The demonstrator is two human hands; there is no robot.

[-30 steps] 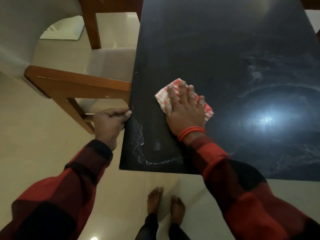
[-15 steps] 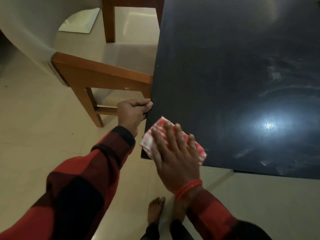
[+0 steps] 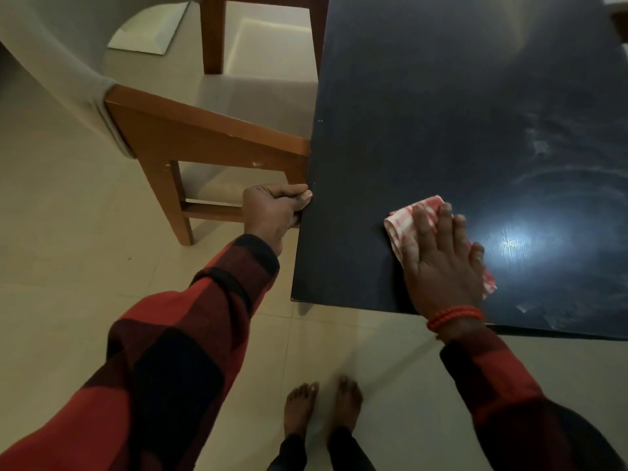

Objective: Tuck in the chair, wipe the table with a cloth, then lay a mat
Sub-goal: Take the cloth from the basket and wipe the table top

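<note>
A dark, glossy table [image 3: 441, 113] fills the upper right. My right hand [image 3: 440, 263] lies flat, fingers spread, pressing a folded red-and-white checked cloth [image 3: 404, 220] onto the tabletop near the front edge. My left hand [image 3: 272, 210] grips the table's left edge near the front corner, fingers curled around it. A wooden chair [image 3: 204, 137] with a pale cushioned seat and a grey fabric back stands at the table's left side, its seat partly under the tabletop. No mat is in view.
Pale tiled floor [image 3: 68, 266] surrounds the table. My bare feet [image 3: 319, 406] stand just in front of the table's front edge. A lamp's bright reflection [image 3: 509, 241] and faint wipe streaks show on the tabletop to the right of the cloth.
My right hand has slid the cloth from the table's front-left corner to the right and back onto the tabletop. The left hand keeps its grip on the table edge.
</note>
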